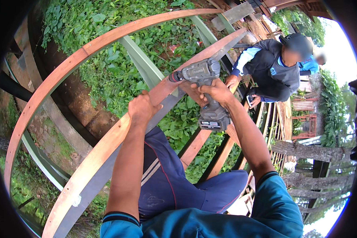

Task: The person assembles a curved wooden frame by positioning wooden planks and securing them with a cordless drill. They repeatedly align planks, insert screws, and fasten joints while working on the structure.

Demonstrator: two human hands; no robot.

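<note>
My right hand (218,92) is closed around the grip of a dark grey cordless drill (198,72), its battery pack hanging below. The drill's red-ringed nose points left and meets the top of a long wooden beam (103,147); whether a screw sits under it is hidden. Farther down the same beam, my left hand (141,108) wraps over its upper edge, fingers on the far side and thumb toward the drill. The beam has a grey-painted side and runs from the lower left to the upper right.
A curved wooden rail (67,65) arcs over the left, joined by green braces (141,59). Leafy plants (103,75) grow below the frame. At right a co-worker (269,67) crouches, one hand at the timber. Several joists (222,158) run beside my legs; tree trunks (313,150) stand farther right.
</note>
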